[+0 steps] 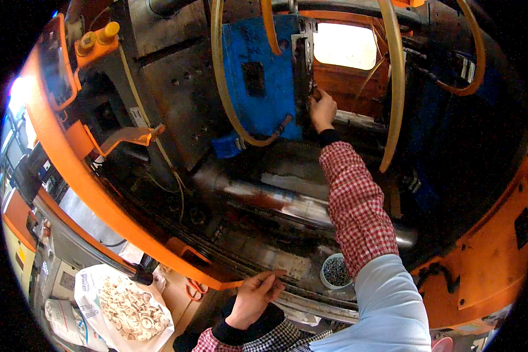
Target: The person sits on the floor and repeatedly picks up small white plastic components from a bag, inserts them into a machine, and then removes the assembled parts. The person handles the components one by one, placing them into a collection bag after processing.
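Note:
My right hand (323, 110) reaches far into the machine, its fingers closed at the inner face of a blue mould block (258, 76). What those fingers hold, if anything, is hidden. Low in the middle, my left hand (254, 299) is held over the machine's front edge, thumb and fingers pinched together. Anything in that pinch is too small to make out. Beside my right forearm stands a small pale cup (336, 271) filled with tiny dark metal pieces. A dark metal strip (302, 64) with slots runs along the mould face above my right fingertips.
Yellowish hoses (396, 88) hang around the mould. A shiny steel bar (281, 202) crosses below it. The orange frame (117, 217) curves along the left. At lower left, a white bag (88, 293) holds many cream-coloured plastic parts, near orange-handled scissors (195, 289).

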A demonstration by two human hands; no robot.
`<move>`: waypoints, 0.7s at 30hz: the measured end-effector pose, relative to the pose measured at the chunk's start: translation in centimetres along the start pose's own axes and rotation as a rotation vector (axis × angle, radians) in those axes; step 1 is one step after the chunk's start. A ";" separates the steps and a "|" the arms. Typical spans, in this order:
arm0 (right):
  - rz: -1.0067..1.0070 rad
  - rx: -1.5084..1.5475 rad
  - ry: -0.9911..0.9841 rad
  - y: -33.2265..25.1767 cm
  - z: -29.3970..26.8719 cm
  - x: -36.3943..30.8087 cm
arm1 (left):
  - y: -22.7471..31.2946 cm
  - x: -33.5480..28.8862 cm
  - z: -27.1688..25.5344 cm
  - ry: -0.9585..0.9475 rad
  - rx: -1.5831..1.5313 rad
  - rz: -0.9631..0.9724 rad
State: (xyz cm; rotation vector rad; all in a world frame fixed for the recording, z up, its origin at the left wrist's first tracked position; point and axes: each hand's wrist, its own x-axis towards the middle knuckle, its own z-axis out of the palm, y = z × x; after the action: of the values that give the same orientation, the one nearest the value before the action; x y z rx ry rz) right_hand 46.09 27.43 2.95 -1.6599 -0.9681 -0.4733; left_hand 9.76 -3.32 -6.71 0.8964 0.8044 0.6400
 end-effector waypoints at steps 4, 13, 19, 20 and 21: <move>-0.032 -0.086 -0.158 -3.0 -0.5 -1.8 | -1.2 0.1 -1.0 -0.016 0.205 0.244; -0.190 0.026 -0.322 -1.2 -4.9 -1.9 | 2.2 2.1 1.6 0.177 -0.105 0.256; -0.548 0.480 -1.045 -12.9 -20.2 -16.3 | 3.9 3.6 2.1 0.091 -0.290 0.356; -0.547 0.451 -1.091 -12.9 -21.4 -17.9 | 3.8 4.1 2.3 0.053 -0.319 0.368; -0.601 0.490 -1.080 -12.4 -21.5 -19.2 | 4.0 4.3 2.5 0.008 -0.339 0.370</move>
State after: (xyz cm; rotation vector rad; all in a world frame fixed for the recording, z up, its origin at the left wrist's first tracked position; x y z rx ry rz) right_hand 28.61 1.33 3.32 -1.0798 -2.1909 0.3498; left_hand 13.61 0.83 -3.72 0.7346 0.5167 1.0702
